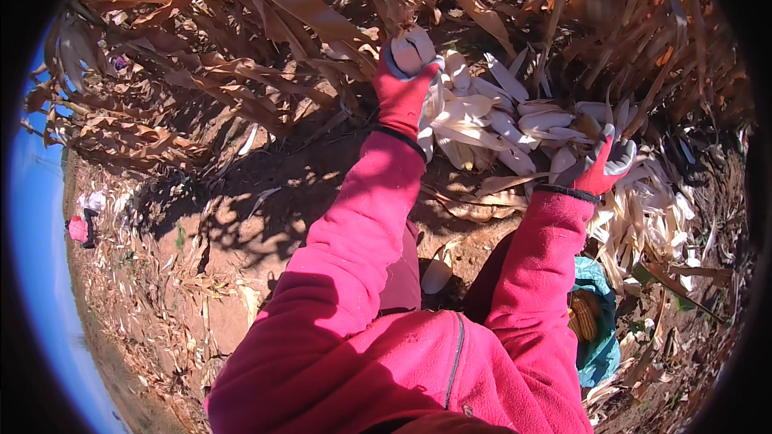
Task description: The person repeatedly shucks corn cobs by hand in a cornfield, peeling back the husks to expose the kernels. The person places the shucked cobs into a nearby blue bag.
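Note:
My left hand, in a red and grey work glove, is wrapped around a corn ear in its pale husk. Dry silk shows at the ear's far end, close to a dry corn stalk. My right hand, gloved the same way, is palm up with its fingers apart and nothing visible in it. Beyond and between my hands lies a pile of corn ears in pale husks. Stripped husks are heaped just right of my right hand.
A teal plastic sack holding bare corn cobs stands beside my right arm. One husked ear lies on the soil between my legs. Dry corn stalks lean in from the upper left. A distant person is at far left.

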`<state>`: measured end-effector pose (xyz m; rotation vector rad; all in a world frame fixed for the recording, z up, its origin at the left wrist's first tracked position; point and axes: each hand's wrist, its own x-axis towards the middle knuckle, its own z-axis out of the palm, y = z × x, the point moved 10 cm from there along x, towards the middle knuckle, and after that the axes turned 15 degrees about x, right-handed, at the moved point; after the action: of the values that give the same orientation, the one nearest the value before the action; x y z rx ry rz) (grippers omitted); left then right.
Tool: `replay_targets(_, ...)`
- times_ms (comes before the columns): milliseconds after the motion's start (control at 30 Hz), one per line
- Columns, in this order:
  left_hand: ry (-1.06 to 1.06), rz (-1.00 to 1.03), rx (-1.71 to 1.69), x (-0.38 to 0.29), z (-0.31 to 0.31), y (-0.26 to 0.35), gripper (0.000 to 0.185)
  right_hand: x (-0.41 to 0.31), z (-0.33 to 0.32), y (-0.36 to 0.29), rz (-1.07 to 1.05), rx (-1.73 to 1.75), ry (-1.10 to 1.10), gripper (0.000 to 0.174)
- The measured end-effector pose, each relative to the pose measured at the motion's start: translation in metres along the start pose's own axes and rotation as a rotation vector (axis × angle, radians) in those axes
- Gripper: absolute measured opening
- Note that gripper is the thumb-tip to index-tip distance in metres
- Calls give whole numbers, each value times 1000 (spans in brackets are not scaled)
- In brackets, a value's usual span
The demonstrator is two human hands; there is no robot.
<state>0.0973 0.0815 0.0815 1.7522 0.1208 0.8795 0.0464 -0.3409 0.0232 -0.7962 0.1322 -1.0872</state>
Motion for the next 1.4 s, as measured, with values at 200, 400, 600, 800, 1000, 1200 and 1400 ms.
replay_targets(200, -326, -241, -301, -36, 47, 15, 62, -139, 137, -3, 137, -247, -1020, 94)
replay_targets(400, -498, -36, -211, -55, 56, 51, 58, -179, 205, -37, -371, -358, -1170, 40)
replay_targets(600, -350, -47, -243, -39, 42, 54, 25, -188, 217, 11, -477, -274, -1100, 21)
replay_targets(800, -169, -297, -323, -40, 31, 28, 26, -193, 203, 26, -498, -244, -1049, 30)
replay_targets(1000, -138, -540, -706, -52, 48, 11, 38, -193, 130, 81, 305, -7, -885, 45)
replay_targets(1200, -165, -720, -740, -59, 50, 5, 38, -204, 73, 100, 935, 143, -540, 50)
replay_targets(1400, -165, -595, -751, -20, 15, -18, 45, -116, 35, 119, 943, 385, -181, 41)
